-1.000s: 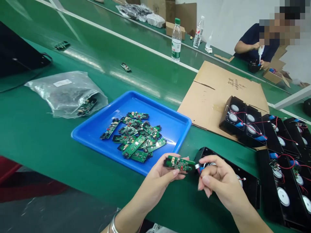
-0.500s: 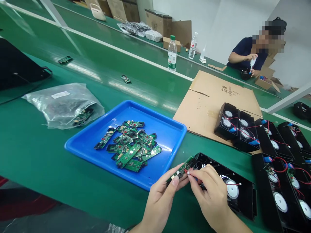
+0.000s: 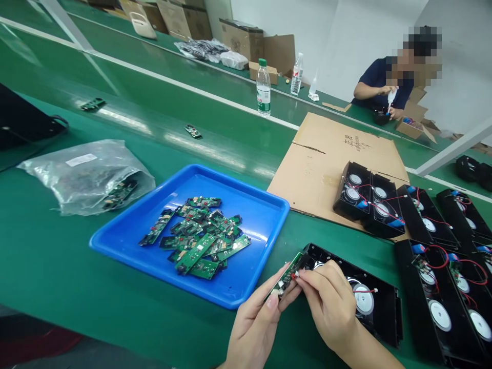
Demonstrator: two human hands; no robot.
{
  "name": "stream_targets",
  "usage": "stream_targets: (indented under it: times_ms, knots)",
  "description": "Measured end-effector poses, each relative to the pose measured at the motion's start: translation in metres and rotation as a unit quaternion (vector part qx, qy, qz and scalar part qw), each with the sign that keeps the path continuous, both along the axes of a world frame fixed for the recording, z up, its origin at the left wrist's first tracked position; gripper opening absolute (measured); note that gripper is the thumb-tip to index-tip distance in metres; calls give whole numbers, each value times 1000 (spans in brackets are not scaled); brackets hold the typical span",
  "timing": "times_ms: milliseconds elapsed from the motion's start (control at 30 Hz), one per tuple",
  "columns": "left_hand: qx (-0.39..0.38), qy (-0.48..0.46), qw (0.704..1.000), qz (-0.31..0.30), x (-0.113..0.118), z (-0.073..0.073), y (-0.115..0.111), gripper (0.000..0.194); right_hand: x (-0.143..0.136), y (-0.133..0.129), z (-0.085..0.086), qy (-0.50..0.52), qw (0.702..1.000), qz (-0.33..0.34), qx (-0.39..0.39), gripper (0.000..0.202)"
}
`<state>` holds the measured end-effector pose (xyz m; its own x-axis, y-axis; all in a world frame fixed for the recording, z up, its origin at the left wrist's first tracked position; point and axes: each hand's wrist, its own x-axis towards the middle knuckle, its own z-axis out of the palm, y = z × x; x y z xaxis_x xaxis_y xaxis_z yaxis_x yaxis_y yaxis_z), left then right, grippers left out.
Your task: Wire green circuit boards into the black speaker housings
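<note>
My left hand (image 3: 257,320) is closed on a narrow green circuit board (image 3: 289,275), tilted with its component side up. Between the thumb and fingertips of my right hand (image 3: 332,305) is a small white connector plug (image 3: 297,273), right against the red socket on that board. Part of the plug and any wire from it are hidden by my fingers. Beneath and beside my right hand lies an open black speaker housing (image 3: 384,312) with a round white-backed speaker (image 3: 363,299) and a loose red wire. Left of my hands, a blue tray (image 3: 115,251) bears a pile of similar boards (image 3: 196,251).
Several black speaker housings (image 3: 423,287) with wires stand at the right, two on a flat cardboard sheet (image 3: 307,177). A plastic bag of boards (image 3: 88,169) lies left. Behind are a water bottle (image 3: 263,92) and a person (image 3: 374,82) working across the line.
The view has shifted slightly, so most things sit a little further left. My right fingers remain pinched on the plug at the board's red socket; both holds are unchanged.
</note>
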<state>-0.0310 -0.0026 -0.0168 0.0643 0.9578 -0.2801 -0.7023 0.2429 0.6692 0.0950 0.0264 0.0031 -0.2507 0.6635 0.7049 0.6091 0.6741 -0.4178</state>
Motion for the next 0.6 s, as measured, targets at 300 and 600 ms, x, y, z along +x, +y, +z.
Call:
stream_targets:
  times_ms: [300, 600]
  knots:
    - [35, -33, 999, -20, 4, -4, -1, 29, -9, -5, -3, 51, 998, -33, -9, 10]
    - [40, -7, 999, -11, 6, -13, -7, 25, -8, -6, -6, 44, 999, -27, -8, 14]
